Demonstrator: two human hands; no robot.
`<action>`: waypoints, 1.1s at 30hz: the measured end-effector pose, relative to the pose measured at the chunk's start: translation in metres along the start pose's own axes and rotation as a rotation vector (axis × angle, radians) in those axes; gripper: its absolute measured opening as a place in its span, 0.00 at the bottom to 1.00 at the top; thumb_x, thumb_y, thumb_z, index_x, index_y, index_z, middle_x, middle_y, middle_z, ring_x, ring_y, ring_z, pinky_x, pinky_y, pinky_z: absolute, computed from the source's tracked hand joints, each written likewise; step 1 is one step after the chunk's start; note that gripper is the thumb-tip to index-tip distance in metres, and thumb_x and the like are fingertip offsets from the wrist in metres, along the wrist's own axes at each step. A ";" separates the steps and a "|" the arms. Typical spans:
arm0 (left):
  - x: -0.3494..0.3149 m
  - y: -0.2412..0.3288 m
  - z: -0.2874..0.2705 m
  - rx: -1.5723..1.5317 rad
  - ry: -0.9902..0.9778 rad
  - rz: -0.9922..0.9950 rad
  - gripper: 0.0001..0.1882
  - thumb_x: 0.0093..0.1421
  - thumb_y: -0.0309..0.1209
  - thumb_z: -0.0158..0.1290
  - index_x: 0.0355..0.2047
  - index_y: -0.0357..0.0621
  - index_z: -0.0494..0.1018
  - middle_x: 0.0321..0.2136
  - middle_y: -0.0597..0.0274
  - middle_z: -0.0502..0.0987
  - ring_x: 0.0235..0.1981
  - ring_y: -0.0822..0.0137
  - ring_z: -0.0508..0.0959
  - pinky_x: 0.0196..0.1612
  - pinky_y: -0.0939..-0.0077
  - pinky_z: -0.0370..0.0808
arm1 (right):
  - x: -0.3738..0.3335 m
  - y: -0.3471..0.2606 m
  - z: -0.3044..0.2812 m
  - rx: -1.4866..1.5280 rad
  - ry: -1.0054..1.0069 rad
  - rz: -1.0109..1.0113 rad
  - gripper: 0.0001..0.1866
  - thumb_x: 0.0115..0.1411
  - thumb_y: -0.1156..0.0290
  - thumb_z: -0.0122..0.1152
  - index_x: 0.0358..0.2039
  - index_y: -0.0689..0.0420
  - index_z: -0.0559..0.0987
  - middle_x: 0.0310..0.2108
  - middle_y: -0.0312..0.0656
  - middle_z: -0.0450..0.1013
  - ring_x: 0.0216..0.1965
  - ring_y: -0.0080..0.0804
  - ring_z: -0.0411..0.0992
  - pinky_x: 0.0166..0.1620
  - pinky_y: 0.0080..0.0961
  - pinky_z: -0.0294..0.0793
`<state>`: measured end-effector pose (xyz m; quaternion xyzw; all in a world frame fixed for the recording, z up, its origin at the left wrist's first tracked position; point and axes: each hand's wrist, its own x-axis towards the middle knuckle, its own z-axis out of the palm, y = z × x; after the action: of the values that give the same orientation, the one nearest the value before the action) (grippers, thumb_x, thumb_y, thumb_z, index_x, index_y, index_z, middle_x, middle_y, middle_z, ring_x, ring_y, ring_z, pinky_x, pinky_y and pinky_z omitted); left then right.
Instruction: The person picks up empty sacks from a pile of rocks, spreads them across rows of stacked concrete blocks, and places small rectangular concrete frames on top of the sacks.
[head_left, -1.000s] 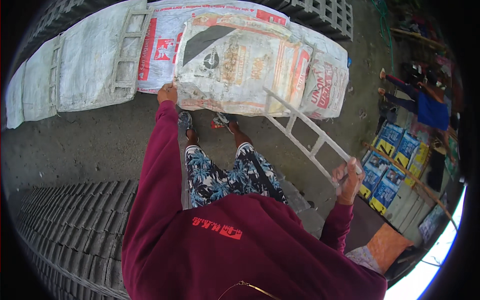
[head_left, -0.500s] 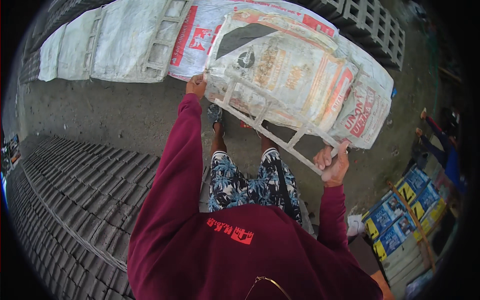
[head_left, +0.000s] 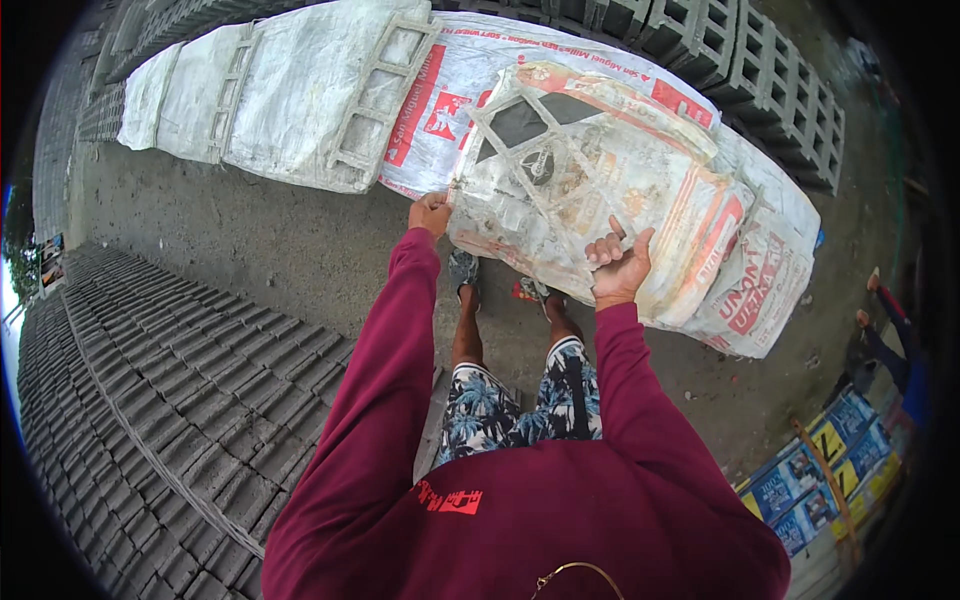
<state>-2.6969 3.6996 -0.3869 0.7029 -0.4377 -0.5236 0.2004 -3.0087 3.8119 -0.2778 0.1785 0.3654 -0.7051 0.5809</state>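
A pale, dusty ladder-shaped frame (head_left: 547,203) with crossbars lies slantwise over a worn cement sack (head_left: 682,180). At the frame's lower end is my right hand (head_left: 622,268), palm up, its fingers partly curled around the end and the thumb raised. My left hand (head_left: 430,215) pinches the near left corner of the sack. Beneath this sack spreads a white sack sheet (head_left: 425,118) with red printing. Farther right a second printed sack (head_left: 765,285) overlaps the first one's end.
White sheeting (head_left: 290,100) with similar frames on it continues left. Hollow concrete blocks (head_left: 785,95) stand behind. Rows of grey blocks (head_left: 200,380) fill the near left. Blue and yellow printed panels (head_left: 810,480) lie at right, near another person's limbs (head_left: 890,335).
The frame has swung from the sack's near edge up across its top. My right hand has moved left and away from me with it; my left hand stays at the sack's corner.
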 end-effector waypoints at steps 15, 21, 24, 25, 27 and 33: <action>-0.016 0.006 -0.041 -0.050 -0.296 -0.220 0.19 0.56 0.36 0.52 0.48 0.44 0.71 0.37 0.64 0.74 0.36 0.68 0.75 0.40 0.65 0.71 | -0.084 0.147 -0.048 -0.573 0.345 0.447 0.20 0.55 0.53 0.58 0.43 0.53 0.73 0.32 0.40 0.74 0.29 0.31 0.75 0.31 0.28 0.69; -0.070 -0.012 -0.123 -0.091 -0.231 -0.241 0.16 0.58 0.34 0.51 0.44 0.40 0.72 0.30 0.64 0.74 0.27 0.74 0.73 0.27 0.80 0.70 | -0.146 0.093 -0.059 -0.873 0.523 0.291 0.17 0.56 0.57 0.57 0.40 0.56 0.75 0.25 0.37 0.73 0.21 0.27 0.73 0.23 0.23 0.67; -0.105 -0.069 -0.192 -0.065 -0.107 -0.288 0.15 0.58 0.33 0.51 0.44 0.38 0.71 0.29 0.62 0.75 0.26 0.72 0.74 0.26 0.77 0.70 | -0.146 0.068 -0.042 -1.069 0.479 0.210 0.17 0.57 0.58 0.56 0.38 0.59 0.75 0.24 0.38 0.73 0.19 0.25 0.72 0.20 0.20 0.65; -0.120 -0.083 -0.214 -0.041 -0.071 -0.378 0.15 0.58 0.33 0.51 0.44 0.37 0.71 0.28 0.61 0.75 0.25 0.70 0.74 0.26 0.76 0.71 | -0.142 0.066 -0.041 -1.112 0.470 0.226 0.17 0.56 0.58 0.56 0.39 0.59 0.75 0.24 0.38 0.73 0.19 0.25 0.72 0.20 0.20 0.66; -0.157 -0.113 -0.252 -0.038 0.025 -0.488 0.15 0.58 0.32 0.50 0.43 0.37 0.70 0.26 0.60 0.75 0.23 0.68 0.75 0.25 0.74 0.71 | -0.126 0.060 -0.031 -1.227 0.427 0.244 0.18 0.56 0.57 0.56 0.40 0.58 0.75 0.23 0.37 0.73 0.19 0.26 0.72 0.21 0.21 0.66; -0.268 -0.192 -0.306 -0.378 0.317 -0.636 0.14 0.57 0.34 0.51 0.42 0.41 0.71 0.27 0.58 0.77 0.24 0.65 0.77 0.24 0.69 0.74 | -0.086 0.082 -0.012 -1.497 0.201 0.305 0.16 0.55 0.62 0.55 0.37 0.62 0.75 0.22 0.40 0.73 0.15 0.27 0.71 0.14 0.20 0.62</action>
<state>-2.3584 3.9695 -0.2649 0.8263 -0.0579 -0.5156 0.2190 -2.9101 3.8754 -0.2531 -0.1505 0.7674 -0.1627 0.6016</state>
